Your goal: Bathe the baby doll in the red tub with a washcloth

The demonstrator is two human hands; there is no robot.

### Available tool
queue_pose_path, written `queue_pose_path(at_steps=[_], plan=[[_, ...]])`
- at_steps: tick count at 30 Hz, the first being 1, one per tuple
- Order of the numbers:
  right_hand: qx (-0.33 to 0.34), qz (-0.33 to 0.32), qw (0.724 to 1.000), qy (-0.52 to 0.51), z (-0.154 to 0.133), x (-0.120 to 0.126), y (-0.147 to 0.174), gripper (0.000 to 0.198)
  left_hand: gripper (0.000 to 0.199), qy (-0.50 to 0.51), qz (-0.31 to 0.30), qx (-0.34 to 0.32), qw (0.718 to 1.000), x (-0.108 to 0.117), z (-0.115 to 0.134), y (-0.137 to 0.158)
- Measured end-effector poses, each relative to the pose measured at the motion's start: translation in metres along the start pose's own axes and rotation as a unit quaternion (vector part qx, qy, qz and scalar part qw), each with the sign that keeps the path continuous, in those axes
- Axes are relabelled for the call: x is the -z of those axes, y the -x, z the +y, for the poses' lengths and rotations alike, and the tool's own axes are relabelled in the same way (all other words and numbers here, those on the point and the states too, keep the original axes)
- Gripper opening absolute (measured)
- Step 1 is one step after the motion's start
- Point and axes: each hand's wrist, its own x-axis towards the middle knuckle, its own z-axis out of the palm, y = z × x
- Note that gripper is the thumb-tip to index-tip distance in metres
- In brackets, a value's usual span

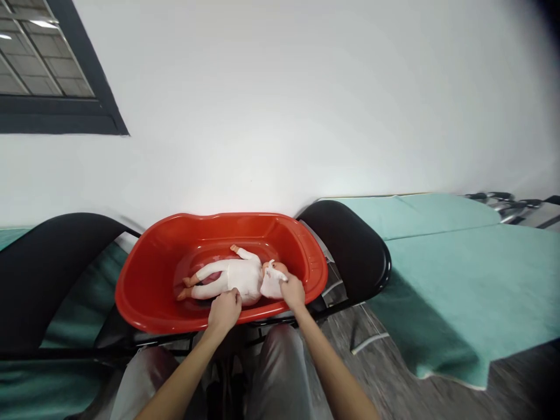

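Note:
A baby doll (pixel 245 277) with a white cloth body lies on its back in a red baby bathtub (pixel 144 291), its head to the right and its feet to the left. My right hand (pixel 293 291) is closed on a small white cloth (pixel 272 283) at the doll's head, and the cloth covers part of the face. My left hand (pixel 226 308) is closed at the tub's near rim beside the doll's body. Its fingertips are turned away from view, so what it pinches, if anything, is hidden.
Black chairs stand at both sides of the tub, one with its backrest (pixel 350 251) at the right. Green sheets (pixel 472 280) cover surfaces farther right and at the left. A white wall (pixel 262 105) rises behind, with a dark-framed window (pixel 65 114) at upper left.

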Motion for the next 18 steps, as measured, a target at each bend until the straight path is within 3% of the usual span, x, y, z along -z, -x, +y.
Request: queue_pose_path(at_steps=[2, 5, 7, 9, 14, 18], plan=[[-0.003, 0.005, 0.998, -0.058, 0.002, 0.015, -0.019, 0.031, 0.033, -0.005, 0.004, 0.004, 1.000, 0.001, -0.001, 0.003], [-0.008, 0.102, 0.992, -0.079, 0.004, 0.031, -0.047, 0.032, 0.031, 0.008, 0.001, 0.017, 1.000, 0.001, -0.003, 0.003], [0.011, 0.155, 0.986, -0.053, 0.004, 0.028, -0.060, 0.037, 0.031, 0.016, -0.001, 0.028, 0.999, 0.000, -0.004, 0.002], [0.039, 0.127, 0.991, -0.020, 0.004, 0.015, -0.067, 0.043, 0.031, 0.020, 0.000, 0.033, 0.999, -0.001, -0.004, 0.001], [0.049, -0.036, 0.998, 0.021, 0.003, -0.019, -0.084, 0.038, 0.031, 0.029, -0.006, 0.036, 0.999, 0.003, -0.001, 0.001], [0.033, -0.028, 0.999, 0.022, -0.008, -0.015, -0.099, 0.032, 0.032, 0.041, -0.012, 0.040, 0.998, 0.004, -0.001, -0.001]])
